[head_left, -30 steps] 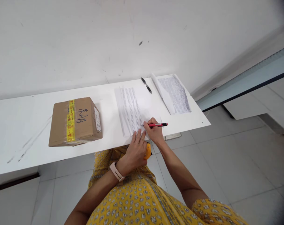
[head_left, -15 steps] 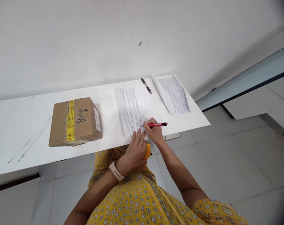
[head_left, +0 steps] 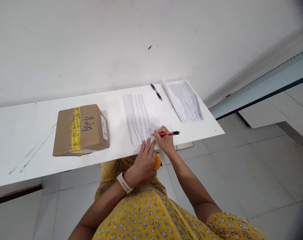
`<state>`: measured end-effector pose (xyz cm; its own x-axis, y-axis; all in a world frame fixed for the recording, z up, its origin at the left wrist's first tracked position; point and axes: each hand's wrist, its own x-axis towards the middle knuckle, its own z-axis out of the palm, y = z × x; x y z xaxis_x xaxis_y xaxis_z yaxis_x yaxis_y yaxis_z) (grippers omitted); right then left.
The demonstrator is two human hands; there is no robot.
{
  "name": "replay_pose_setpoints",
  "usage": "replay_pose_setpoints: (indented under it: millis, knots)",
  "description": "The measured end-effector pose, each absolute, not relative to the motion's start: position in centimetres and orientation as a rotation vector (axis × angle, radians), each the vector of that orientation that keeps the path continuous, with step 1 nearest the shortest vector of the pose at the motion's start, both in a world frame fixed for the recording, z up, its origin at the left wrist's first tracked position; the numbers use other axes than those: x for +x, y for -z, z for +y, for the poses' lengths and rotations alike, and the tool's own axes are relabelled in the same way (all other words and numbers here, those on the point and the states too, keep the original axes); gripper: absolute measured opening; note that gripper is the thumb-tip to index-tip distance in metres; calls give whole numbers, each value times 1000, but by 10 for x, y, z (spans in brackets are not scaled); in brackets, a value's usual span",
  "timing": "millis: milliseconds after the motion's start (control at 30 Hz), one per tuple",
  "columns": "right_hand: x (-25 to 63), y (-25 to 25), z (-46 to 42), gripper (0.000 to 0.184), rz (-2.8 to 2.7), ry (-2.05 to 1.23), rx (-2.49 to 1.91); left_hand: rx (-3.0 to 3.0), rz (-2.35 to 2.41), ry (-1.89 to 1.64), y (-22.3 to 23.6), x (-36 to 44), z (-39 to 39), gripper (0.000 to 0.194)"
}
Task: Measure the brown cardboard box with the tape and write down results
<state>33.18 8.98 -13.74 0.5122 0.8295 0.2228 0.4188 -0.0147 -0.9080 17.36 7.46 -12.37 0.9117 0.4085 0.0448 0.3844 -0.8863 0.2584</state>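
Note:
My right hand (head_left: 165, 141) pinches a red pen (head_left: 169, 133) with its tip on the near end of a printed sheet (head_left: 144, 115) that lies on the white table (head_left: 29, 133). My left hand (head_left: 144, 160) rests at the table's near edge with its fingers stretched flat onto the sheet's corner. A yellow object (head_left: 157, 161) sits under its palm; I cannot make out what it is. A pale watch is on my left wrist.
A taped cardboard box (head_left: 80, 129) with handwriting stands to the left of the sheet. A black pen (head_left: 156, 91) and a second printed sheet (head_left: 185, 100) lie at the far right. The table backs onto a white wall. Tiled floor lies below.

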Motion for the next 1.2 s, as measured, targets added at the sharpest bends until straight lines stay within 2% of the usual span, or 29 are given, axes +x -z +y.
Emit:
replay_pose_setpoints:
  millis: [567,800,1200]
  knots:
    - [332,139,90,29,-1082,-436,-1626,2859,591,-148,124,173,74,67]
    - [333,140,90,29,-1084,-437,-1639,2804,601,-177,126,172,74,59]
    - [332,138,90,29,-1064,-433,-1636,2797,592,-134,124,173,74,65]
